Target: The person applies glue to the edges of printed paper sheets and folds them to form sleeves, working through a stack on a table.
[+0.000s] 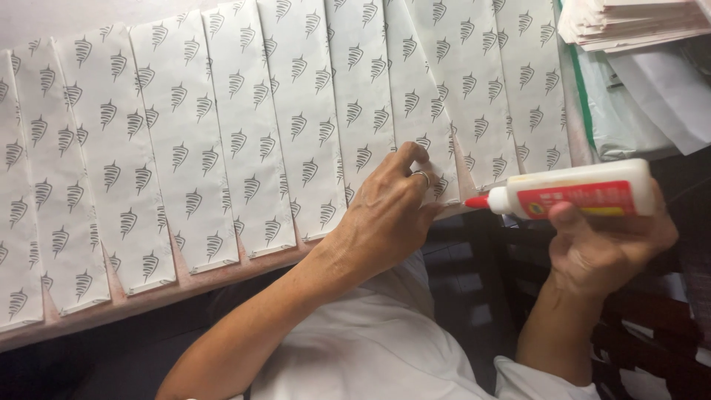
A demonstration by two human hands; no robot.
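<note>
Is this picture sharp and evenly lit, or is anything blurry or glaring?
Head view: soft, even light, no harsh glare; the row of white patterned paper sheets looks sharp; the white glue bottle with red nozzle is slightly soft; dark shadow fills the space under the table edge.

Nine patterned paper envelopes (185, 141) lie overlapped in one row left of the single glue bottle (574, 190); one stack of papers (629, 22) sits above that bottle.

Person seen from above: bare forearms entering from the lower frame. Left hand (385, 215), centre of frame, wears a thin silver-coloured ring (422, 176) on one finger. Right hand (603, 244), at right, shows no ring. A white short-sleeved garment (370, 348) fills the lower centre.
</note>
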